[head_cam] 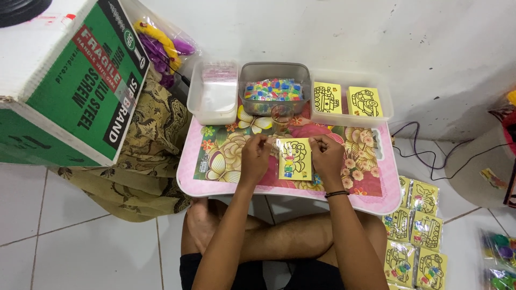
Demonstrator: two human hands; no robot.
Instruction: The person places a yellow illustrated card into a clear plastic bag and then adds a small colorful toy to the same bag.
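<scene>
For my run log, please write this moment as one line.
left hand: pinching packet edge | right hand: same | thing: yellow picture card in clear plastic packet | on: pink floral lap table

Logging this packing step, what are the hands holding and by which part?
Both hands, left hand and right hand, hold one clear-bagged yellow picture card, each grip pinching a top corner of its bag.

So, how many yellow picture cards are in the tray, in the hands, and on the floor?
Yellow cards in the clear tray: 2
Bagged card held by left hand and right hand: 1
Bagged cards on the floor, in view: 6
Total: 9
</scene>
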